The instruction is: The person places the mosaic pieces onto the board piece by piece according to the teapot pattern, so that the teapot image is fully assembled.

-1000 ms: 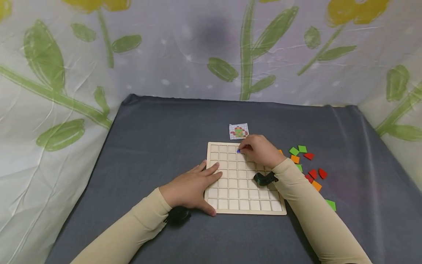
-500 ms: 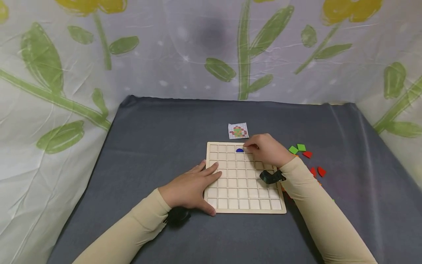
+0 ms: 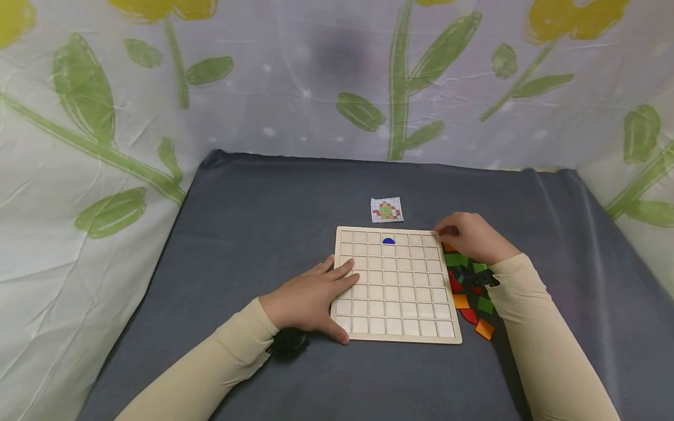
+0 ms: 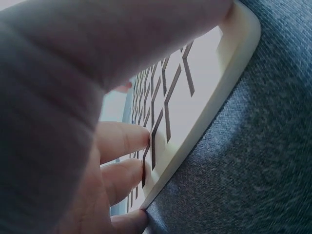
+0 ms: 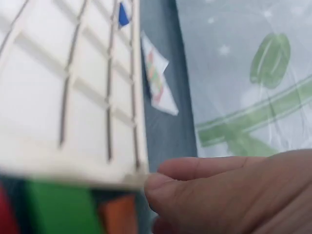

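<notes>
A pale wooden grid board (image 3: 402, 293) lies on the dark cloth. One blue half-round tile (image 3: 388, 241) sits in its far row. My left hand (image 3: 312, 299) rests on the board's left side, fingers spread over the near cells and thumb at the near left corner. Beside the far right corner is my right hand (image 3: 475, 237), with thumb and index finger close together and the other fingers loosely curled. No tile shows between them. In the right wrist view, the thumb tip (image 5: 158, 184) is at the board's corner; whether it touches is unclear.
Loose tiles lie along the board's right side, including an orange square (image 3: 461, 302), a green square (image 3: 485, 304) and a red rounded tile (image 3: 468, 316). The right forearm partly covers them. A small pattern card (image 3: 387, 210) lies beyond the board. A flowered curtain (image 3: 295, 76) surrounds the table.
My right hand has let go of the blue half-round tile, leaving it in the far row, and has moved right to the board's corner. The left hand stays on the board.
</notes>
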Demonstrator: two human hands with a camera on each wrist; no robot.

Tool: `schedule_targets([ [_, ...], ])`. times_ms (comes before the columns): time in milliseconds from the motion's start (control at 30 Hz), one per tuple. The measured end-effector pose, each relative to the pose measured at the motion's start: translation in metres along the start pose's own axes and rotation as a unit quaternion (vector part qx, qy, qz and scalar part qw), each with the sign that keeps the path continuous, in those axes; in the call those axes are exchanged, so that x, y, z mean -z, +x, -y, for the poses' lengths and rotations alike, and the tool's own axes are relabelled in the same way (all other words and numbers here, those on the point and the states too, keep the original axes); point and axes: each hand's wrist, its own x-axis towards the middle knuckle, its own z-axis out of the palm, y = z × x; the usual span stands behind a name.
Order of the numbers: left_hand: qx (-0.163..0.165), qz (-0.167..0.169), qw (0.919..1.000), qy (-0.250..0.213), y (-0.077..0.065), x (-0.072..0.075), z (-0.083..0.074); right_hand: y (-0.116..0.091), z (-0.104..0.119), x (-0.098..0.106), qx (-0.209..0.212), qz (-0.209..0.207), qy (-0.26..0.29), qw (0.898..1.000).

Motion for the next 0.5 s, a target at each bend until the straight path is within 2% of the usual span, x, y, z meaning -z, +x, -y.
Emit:
schedule_targets([
  [267,0.001,0.001,1.0,0.004,0.0,0.001,-0.002,-0.012,-0.016,0.001,-0.016,0.022,-0.001,1.0],
  [500,0.0,0.0,1.0,0.001,-0.001,0.003,-0.003,-0.014,-0.018,0.005,-0.03,0.044,0.013,0.999],
])
